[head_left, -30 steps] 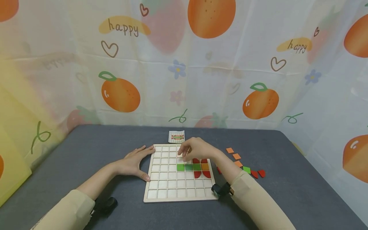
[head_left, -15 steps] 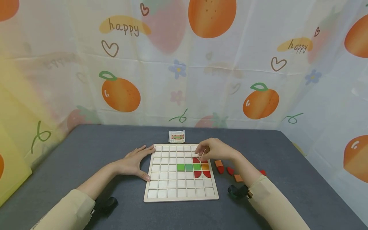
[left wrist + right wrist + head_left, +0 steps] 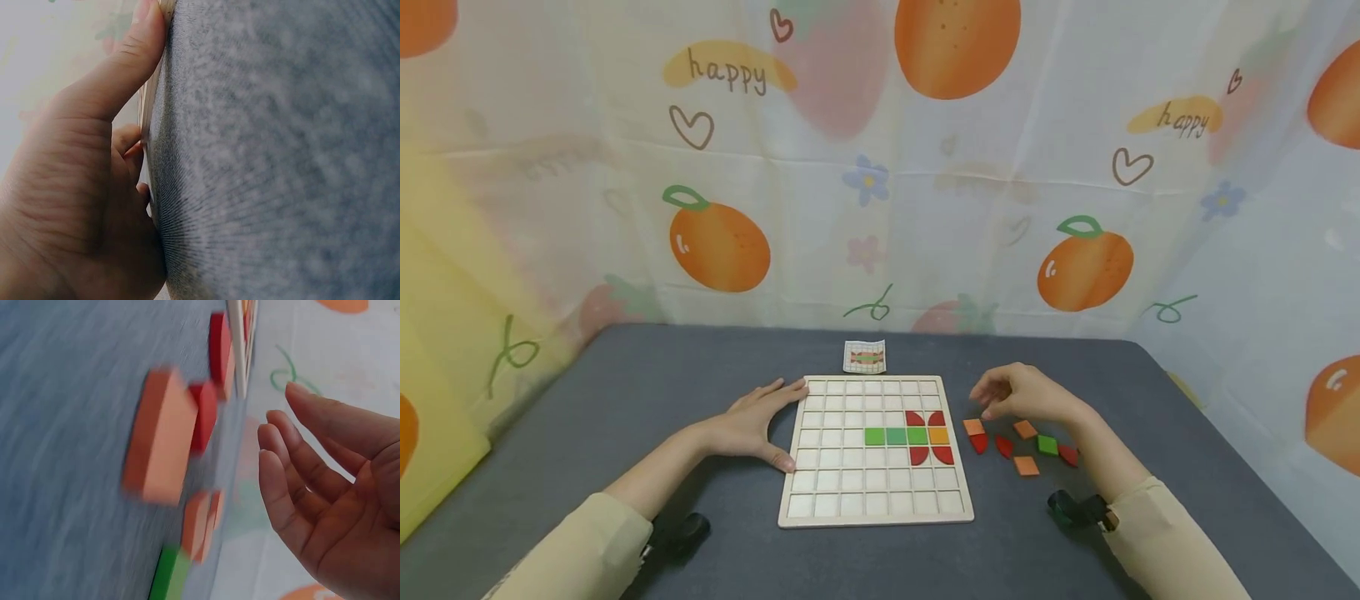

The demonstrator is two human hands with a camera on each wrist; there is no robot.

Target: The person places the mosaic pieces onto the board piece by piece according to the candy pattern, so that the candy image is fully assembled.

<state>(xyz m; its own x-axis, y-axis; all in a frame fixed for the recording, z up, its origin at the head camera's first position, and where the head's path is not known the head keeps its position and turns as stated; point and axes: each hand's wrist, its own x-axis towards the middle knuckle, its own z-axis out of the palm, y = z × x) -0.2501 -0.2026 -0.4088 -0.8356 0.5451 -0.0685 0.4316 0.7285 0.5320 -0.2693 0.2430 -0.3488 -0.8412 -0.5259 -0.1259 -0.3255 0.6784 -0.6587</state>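
Note:
A pale wooden grid board [image 3: 835,483] lies flat on the dark table. In its cells is one row of green and orange square tiles [image 3: 896,437], with red curved pieces [image 3: 919,456] above and below its right end. My left hand [image 3: 745,429] rests at the board's left side, fingers spread, fingertips at the top corner and thumb lower on the edge. My right hand [image 3: 1022,393] hovers right of the board with fingers loosely bent and nothing visible between them. Under and near it lie loose orange tiles [image 3: 1027,466], red pieces [image 3: 1003,447] and a green tile [image 3: 1047,445].
Behind the board lies a small card [image 3: 865,357] printed with a coloured pattern on a grid. A fruit-print curtain [image 3: 820,208] hangs along the far table edge. Each wrist wears a dark camera, such as the one on the right wrist [image 3: 1078,510].
My right hand has moved from over the board to the right, above the loose pieces. My left hand has stayed in place, and the pieces visible on the board look the same.

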